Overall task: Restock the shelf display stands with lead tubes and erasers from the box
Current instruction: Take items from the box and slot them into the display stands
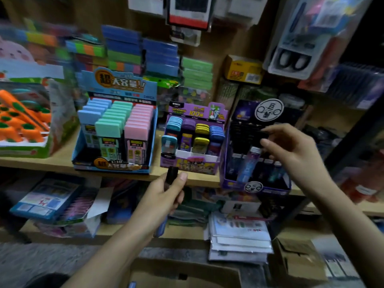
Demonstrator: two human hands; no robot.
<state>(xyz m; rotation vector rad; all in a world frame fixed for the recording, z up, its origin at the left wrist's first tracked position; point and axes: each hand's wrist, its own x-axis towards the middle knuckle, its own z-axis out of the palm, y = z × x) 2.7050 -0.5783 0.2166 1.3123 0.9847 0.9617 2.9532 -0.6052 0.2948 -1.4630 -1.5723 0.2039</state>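
A dark lead tube (172, 173) points up, long axis near vertical, grasped in the left hand (166, 194) before the shelf (62, 163). The right hand (291, 150), fingers loosely spread and released, hovers at the purple display stand (255, 190).

— Where does the camera sit?
— On the person's head. It is a single wide-angle view, facing forward and tilted down at a wooden shelf (62, 163).
— How near?
— Close. The left hand (166, 190) and the right hand (291, 146) rise from the near edge and reach the shelf front.
— What fills the frame?
— The blue stand (114, 159) is left of centre, the purple stand (193, 163) is in the middle and the dark stand (255, 188) is to the right. Hanging packs (187, 11) run along the far top. A cardboard box (187, 275) lies at the near bottom, and a lower shelf (124, 231) shows between them.
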